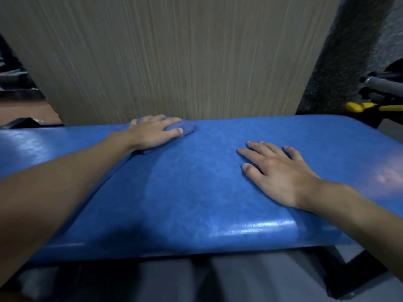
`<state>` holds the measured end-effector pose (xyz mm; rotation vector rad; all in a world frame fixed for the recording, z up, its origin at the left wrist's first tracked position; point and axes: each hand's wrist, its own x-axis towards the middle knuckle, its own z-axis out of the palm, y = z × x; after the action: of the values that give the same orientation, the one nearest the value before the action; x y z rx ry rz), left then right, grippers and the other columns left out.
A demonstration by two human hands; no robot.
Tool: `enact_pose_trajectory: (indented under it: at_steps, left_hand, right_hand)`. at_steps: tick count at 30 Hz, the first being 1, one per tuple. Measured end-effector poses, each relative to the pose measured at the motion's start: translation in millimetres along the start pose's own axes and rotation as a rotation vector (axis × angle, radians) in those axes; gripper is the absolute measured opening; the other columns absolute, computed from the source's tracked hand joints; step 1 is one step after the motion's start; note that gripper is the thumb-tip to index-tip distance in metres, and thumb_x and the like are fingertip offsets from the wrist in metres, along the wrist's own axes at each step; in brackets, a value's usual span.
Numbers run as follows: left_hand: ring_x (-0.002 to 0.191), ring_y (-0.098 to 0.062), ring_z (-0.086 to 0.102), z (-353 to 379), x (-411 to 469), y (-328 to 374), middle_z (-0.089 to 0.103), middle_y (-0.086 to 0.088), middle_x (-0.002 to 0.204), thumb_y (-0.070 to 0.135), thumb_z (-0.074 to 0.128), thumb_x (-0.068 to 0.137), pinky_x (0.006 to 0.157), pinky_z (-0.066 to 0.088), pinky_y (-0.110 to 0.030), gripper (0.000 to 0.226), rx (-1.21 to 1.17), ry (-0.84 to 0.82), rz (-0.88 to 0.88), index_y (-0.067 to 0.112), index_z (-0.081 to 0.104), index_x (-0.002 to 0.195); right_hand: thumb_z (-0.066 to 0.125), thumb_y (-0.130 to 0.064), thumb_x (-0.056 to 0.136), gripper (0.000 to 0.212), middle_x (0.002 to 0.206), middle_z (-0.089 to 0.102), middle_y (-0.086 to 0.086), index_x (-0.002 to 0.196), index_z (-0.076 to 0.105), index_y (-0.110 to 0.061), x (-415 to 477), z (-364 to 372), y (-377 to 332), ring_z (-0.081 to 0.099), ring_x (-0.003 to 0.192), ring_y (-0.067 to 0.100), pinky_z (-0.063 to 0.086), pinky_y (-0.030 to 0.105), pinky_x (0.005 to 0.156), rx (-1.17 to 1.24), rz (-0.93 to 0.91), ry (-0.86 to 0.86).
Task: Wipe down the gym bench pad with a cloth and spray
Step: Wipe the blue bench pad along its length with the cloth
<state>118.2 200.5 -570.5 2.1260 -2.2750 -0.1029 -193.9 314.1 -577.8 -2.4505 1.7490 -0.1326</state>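
Note:
A glossy blue bench pad (196,188) runs across the whole view from left to right. My left hand (152,132) presses a bunched blue cloth (187,127) flat against the pad near its far edge, fingers curled over the cloth. My right hand (279,173) lies flat on the pad to the right, palm down, fingers spread, holding nothing. A duller streak crosses the pad between the two hands. No spray bottle is in view.
A tall wood-grain panel (174,57) stands right behind the bench. At the right, a dark wall, a grey metal bar (383,83) and yellow handles (357,106). Dark equipment sits at the far left (15,83). The bench's black frame (349,277) shows below.

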Motion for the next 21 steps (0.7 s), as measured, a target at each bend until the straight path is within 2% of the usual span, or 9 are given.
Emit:
enact_pose_trajectory:
  at_steps: [3,6,10,12,15,18,21]
  left_hand:
    - [0.151,-0.017,0.012,4,-38,15,0.017,0.008,0.164,0.088,0.009,0.066,0.118,0.011,-0.056,0.082,0.005,-0.017,0.076,0.064,0.021,0.143]
    - [0.151,-0.014,0.008,5,-94,38,0.011,0.01,0.165,0.087,0.006,0.068,0.12,0.01,-0.052,0.08,0.044,-0.035,0.244,0.064,0.018,0.144]
    - [0.152,-0.014,-0.005,7,-168,59,-0.003,0.011,0.166,0.09,-0.004,0.071,0.121,0.005,-0.046,0.071,0.143,-0.056,0.501,0.068,-0.007,0.138]
    - [0.151,-0.013,-0.009,5,-184,62,-0.008,0.012,0.165,0.088,-0.001,0.074,0.121,0.001,-0.042,0.066,0.163,-0.07,0.556,0.067,-0.012,0.136]
    - [0.152,-0.016,-0.002,2,-177,60,-0.002,0.008,0.166,0.082,0.017,0.08,0.121,0.004,-0.042,0.062,0.148,-0.07,0.548,0.068,-0.002,0.137]
    - [0.151,-0.014,0.005,3,-148,50,0.006,0.004,0.165,0.08,0.016,0.079,0.121,0.008,-0.041,0.065,0.126,-0.056,0.491,0.065,0.007,0.141]
    - [0.15,-0.012,0.011,4,-106,28,0.016,0.004,0.163,0.083,0.014,0.074,0.119,0.013,-0.045,0.067,0.058,-0.027,0.384,0.065,0.016,0.139]
  right_hand:
    - [0.017,-0.051,0.1,0.051,0.162,0.009,-0.016,0.151,0.019,-0.043,-1,-1,-1,0.001,0.149,0.007,0.0,0.046,0.12,0.008,0.0,0.007]
    - [0.018,-0.05,0.1,0.051,0.163,0.011,-0.015,0.15,0.02,-0.042,-2,-2,-2,0.002,0.149,0.008,0.0,0.047,0.12,0.019,0.002,0.013]
    - [0.02,-0.05,0.1,0.051,0.162,0.014,-0.013,0.15,0.023,-0.041,-3,-2,-4,0.006,0.149,0.009,0.003,0.048,0.12,0.02,-0.004,0.024]
    - [0.021,-0.049,0.101,0.05,0.162,0.017,-0.012,0.149,0.026,-0.04,-5,-3,-5,0.008,0.149,0.011,0.003,0.05,0.119,-0.002,-0.004,0.034]
    - [0.026,-0.045,0.101,0.047,0.159,0.023,-0.013,0.147,0.033,-0.037,-3,-5,-8,0.01,0.149,0.011,0.001,0.055,0.118,-0.018,0.008,0.076]
    - [0.03,-0.043,0.101,0.048,0.159,0.026,-0.011,0.148,0.034,-0.035,4,-5,-22,0.013,0.149,0.01,0.004,0.051,0.119,0.107,-0.01,0.101]
    - [0.027,-0.047,0.101,0.05,0.161,0.02,-0.012,0.15,0.028,-0.037,9,0,-38,0.01,0.149,0.009,0.003,0.049,0.12,0.068,-0.078,0.06]
